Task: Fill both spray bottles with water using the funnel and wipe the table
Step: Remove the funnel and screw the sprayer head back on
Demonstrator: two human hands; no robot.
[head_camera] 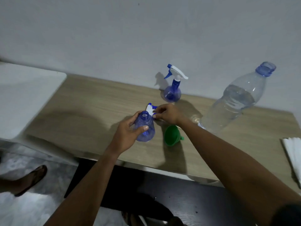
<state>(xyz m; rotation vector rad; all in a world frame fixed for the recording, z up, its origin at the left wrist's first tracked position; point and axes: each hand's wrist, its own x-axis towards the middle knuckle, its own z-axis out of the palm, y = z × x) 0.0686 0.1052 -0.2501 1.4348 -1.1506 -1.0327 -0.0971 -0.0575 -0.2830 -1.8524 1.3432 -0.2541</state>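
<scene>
My left hand [126,136] grips an open, clear blue spray bottle [145,127] that stands on the wooden table [84,105]. Just behind it, my right hand [167,114] pinches the bottle's detached blue and white spray head [150,109], low over the table. A green funnel [171,135] lies on its side right of the bottle, under my right forearm. A second blue spray bottle [172,90] with its trigger head on stands by the wall. A big clear water bottle [236,98], uncapped and partly full, stands at the right.
A stack of white paper tissues [293,154] lies at the table's right edge. A white surface [24,95] adjoins the table on the left. A grey wall runs behind. A sandalled foot [32,178] is on the floor at the lower left.
</scene>
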